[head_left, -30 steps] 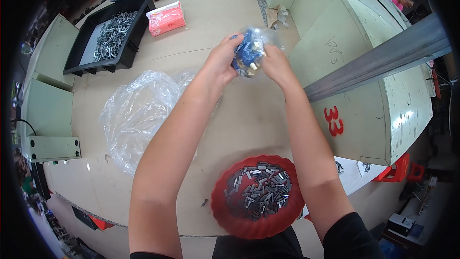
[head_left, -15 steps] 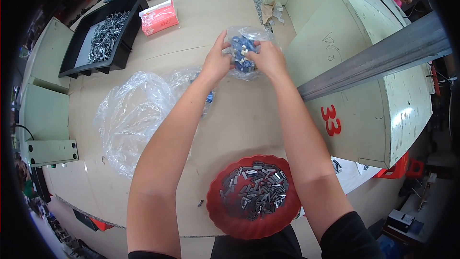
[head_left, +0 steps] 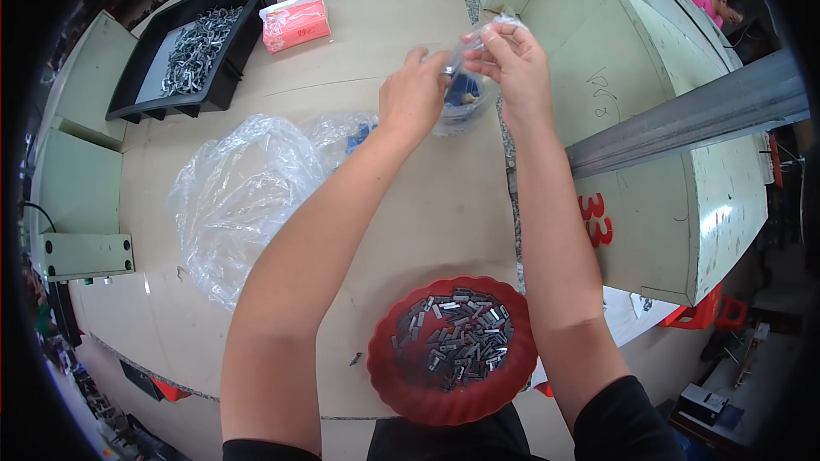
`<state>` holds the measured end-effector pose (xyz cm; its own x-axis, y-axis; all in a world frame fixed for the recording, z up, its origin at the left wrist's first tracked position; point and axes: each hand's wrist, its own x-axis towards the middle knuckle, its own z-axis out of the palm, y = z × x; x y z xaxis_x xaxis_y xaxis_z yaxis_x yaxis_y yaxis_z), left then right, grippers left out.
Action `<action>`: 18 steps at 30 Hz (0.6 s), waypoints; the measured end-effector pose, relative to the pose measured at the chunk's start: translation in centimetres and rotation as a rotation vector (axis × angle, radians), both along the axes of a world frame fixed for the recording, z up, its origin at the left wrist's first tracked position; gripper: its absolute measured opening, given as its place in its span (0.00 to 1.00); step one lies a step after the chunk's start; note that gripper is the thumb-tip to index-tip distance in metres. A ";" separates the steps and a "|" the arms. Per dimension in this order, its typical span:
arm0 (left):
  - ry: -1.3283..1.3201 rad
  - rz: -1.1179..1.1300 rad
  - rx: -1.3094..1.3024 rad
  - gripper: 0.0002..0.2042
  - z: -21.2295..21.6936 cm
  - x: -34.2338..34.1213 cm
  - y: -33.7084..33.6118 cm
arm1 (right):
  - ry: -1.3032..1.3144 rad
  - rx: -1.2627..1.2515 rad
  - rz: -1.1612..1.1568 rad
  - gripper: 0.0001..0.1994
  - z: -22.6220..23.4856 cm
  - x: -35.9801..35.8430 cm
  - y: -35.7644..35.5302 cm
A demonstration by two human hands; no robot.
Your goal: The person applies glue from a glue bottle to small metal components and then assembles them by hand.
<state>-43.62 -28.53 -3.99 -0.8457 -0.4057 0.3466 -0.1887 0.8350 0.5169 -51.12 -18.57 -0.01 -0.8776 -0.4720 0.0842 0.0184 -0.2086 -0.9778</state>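
Clear bag with blue pieces, red bowl, silver-grey metal bits, black tray, pink-and-white tissue pack, tan tabletop, pale green cabinet, black sleeve.

Table evenly lit; glare on cabinet side, glints on plastic sheeting; fisheye bends edges, rim black.

Right hand pinches beside the curled left hand.
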 end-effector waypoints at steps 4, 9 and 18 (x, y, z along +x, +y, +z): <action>-0.220 0.021 -0.086 0.09 1.5 -1.0 -1.3 | 0.147 -0.156 -0.108 0.05 0.0 -0.1 -0.1; -0.200 0.010 0.082 0.08 1.4 -0.7 -3.1 | 0.336 -0.111 -0.324 0.04 0.1 0.7 0.3; -0.167 -0.118 0.320 0.08 1.3 0.3 -3.3 | 0.254 0.290 -0.383 0.04 -1.7 -0.1 2.0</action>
